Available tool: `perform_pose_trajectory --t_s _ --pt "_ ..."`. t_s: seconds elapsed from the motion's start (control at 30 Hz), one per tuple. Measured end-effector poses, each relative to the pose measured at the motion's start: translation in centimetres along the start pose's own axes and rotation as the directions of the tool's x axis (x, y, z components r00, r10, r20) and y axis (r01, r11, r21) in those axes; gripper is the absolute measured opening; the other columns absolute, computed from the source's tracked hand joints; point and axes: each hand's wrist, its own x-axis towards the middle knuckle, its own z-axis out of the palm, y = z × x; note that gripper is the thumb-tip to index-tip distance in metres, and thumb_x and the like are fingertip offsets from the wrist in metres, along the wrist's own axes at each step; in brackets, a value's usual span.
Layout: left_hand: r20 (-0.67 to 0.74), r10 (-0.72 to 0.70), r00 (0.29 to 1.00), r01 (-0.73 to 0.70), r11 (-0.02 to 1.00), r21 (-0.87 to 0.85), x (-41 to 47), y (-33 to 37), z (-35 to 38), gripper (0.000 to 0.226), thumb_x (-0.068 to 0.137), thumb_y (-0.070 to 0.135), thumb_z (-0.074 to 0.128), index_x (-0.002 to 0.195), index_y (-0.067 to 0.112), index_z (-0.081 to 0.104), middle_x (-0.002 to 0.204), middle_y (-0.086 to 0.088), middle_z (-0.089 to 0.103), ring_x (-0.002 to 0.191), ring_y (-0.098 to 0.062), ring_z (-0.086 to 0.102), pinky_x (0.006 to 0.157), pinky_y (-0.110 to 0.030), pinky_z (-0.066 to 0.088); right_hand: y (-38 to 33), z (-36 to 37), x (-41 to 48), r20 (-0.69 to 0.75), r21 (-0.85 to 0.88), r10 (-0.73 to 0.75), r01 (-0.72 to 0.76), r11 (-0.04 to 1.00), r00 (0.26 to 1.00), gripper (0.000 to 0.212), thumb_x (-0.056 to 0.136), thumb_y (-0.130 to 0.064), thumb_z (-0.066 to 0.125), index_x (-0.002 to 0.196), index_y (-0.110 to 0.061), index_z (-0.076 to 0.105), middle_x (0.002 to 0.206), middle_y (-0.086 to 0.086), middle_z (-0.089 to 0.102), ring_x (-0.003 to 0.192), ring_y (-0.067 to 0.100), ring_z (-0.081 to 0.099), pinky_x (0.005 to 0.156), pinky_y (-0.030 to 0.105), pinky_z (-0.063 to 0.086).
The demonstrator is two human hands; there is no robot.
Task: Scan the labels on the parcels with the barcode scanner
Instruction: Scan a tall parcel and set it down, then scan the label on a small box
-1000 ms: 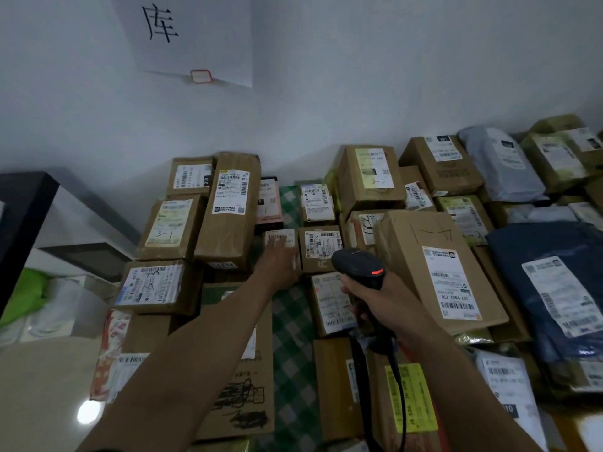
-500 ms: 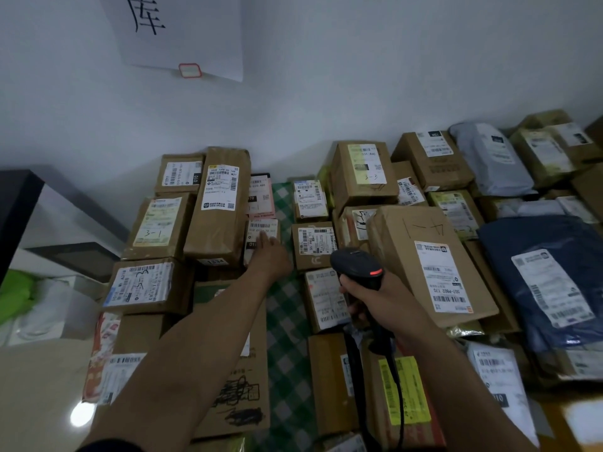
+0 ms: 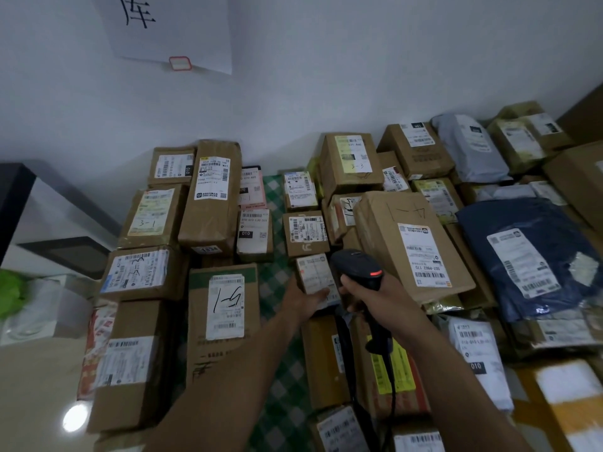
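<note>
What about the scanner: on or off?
Likely on: a red light glows on the head of the barcode scanner, which the right hand grips.

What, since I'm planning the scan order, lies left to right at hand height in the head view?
Taped box with scribbled label → green-banded box marked 1-5 → left hand gripping the small parcel → barcode scanner held in the right hand → large brown box → dark blue bag.

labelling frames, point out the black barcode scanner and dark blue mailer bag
black barcode scanner [image 3: 355, 268]: head view, its head
dark blue mailer bag [image 3: 509, 213]: head view, bare upper part
</note>
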Motion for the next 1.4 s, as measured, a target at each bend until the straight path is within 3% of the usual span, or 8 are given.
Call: perform_pose_trajectory --t_s 0.1,0.27,0.47,0.67,0.9,1.03,1.23,1.4 --pt "0.001 -0.022 1.0 0.022 0.998 -0.063 -0.1 -0.5 0.1 0.067 0.088 0.014 0.08 0.146 0.024 0.049 0.138 0.002 0.062 0.129 -0.02 0.058 0.104 -0.035 0.05 0.0 0.0 -0.3 -0.004 0.006 -0.002 0.002 1.0 1.0 0.026 0.094 -0.041 0.073 0.104 -0.017 0.073 0.103 0.02 0.074 0.069 0.016 0.07 0.063 0.034 0.053" --pt "0.023 -0.123 0.992 0.125 0.971 -0.205 -0.1 -1.4 -1.0 0.069 0.09 0.003 0.075 0.15 0.02 0.044 0.136 -0.007 0.065 0.123 -0.026 0.063 0.102 -0.047 0.055 -0.1 -0.1 -1.4 -0.013 0.027 -0.027 0.027 0.999 1.0 0.014 0.096 -0.037 0.072 0.103 -0.025 0.073 0.099 0.014 0.076 0.067 0.014 0.07 0.064 0.031 0.054" --pt "0.069 -0.168 0.983 0.182 0.926 -0.332 -1.0 -1.5 -2.3 0.067 0.097 0.0 0.064 0.151 0.032 0.04 0.131 -0.004 0.065 0.116 -0.027 0.065 0.101 -0.053 0.052 -0.1 0.3 -2.5 -0.016 0.009 -0.033 0.033 0.999 0.999 0.024 0.098 -0.032 0.071 0.121 -0.026 0.068 0.098 0.001 0.079 0.071 0.015 0.07 0.062 0.027 0.053" --pt "0.012 -0.182 0.983 0.172 0.903 -0.394 -1.4 -1.0 -2.6 0.056 0.095 -0.007 0.063 0.145 0.015 0.052 0.128 -0.01 0.068 0.103 -0.02 0.067 0.072 -0.03 0.06 -0.1 0.0 -3.8 -0.026 0.043 -0.056 0.057 0.997 0.998 0.023 0.098 -0.032 0.071 0.12 -0.032 0.067 0.099 0.002 0.079 0.072 0.016 0.07 0.067 0.032 0.055" --pt "0.019 -0.227 0.974 0.214 0.88 -0.424 -2.6 -0.5 -2.8 0.042 0.093 -0.01 0.064 0.13 0.01 0.064 0.124 -0.011 0.066 0.107 -0.022 0.065 0.096 -0.036 0.059 0.0 -0.2 -5.5 -0.046 0.081 -0.075 0.079 0.994 0.996 0.021 0.098 -0.03 0.071 0.118 -0.032 0.068 0.098 0.003 0.079 0.071 0.016 0.069 0.07 0.036 0.053" --pt "0.147 -0.289 0.946 0.324 0.851 -0.412 -3.4 1.3 -1.2 0.027 0.097 0.0 0.064 0.124 0.005 0.065 0.122 -0.013 0.069 0.114 -0.024 0.064 0.096 -0.035 0.057 0.5 -0.4 -6.2 -0.05 0.07 -0.074 0.078 0.995 0.996 0.019 0.098 -0.032 0.071 0.117 -0.03 0.07 0.096 0.001 0.08 0.071 0.013 0.07 0.072 0.032 0.055" --pt "0.179 -0.254 0.95 0.306 0.866 -0.395 -3.9 3.1 0.4 0.04 0.095 0.019 0.073 0.131 0.015 0.057 0.115 -0.011 0.07 0.095 -0.027 0.071 0.066 -0.04 0.062 1.0 -0.8 -5.8 -0.073 0.114 -0.052 0.06 0.992 0.996 0.019 0.097 -0.029 0.073 0.115 -0.025 0.071 0.094 0.004 0.079 0.067 0.016 0.066 0.068 0.033 0.051" --pt "0.206 -0.238 0.949 0.312 0.805 -0.505 -3.9 2.4 1.1 0.055 0.09 0.021 0.079 0.133 0.026 0.044 0.124 -0.011 0.067 0.109 -0.032 0.067 0.093 -0.048 0.058 1.2 -1.4 -5.6 -0.075 0.119 -0.045 0.054 0.991 0.996 0.02 0.097 -0.03 0.073 0.116 -0.025 0.071 0.096 0.006 0.079 0.069 0.016 0.066 0.068 0.032 0.053"
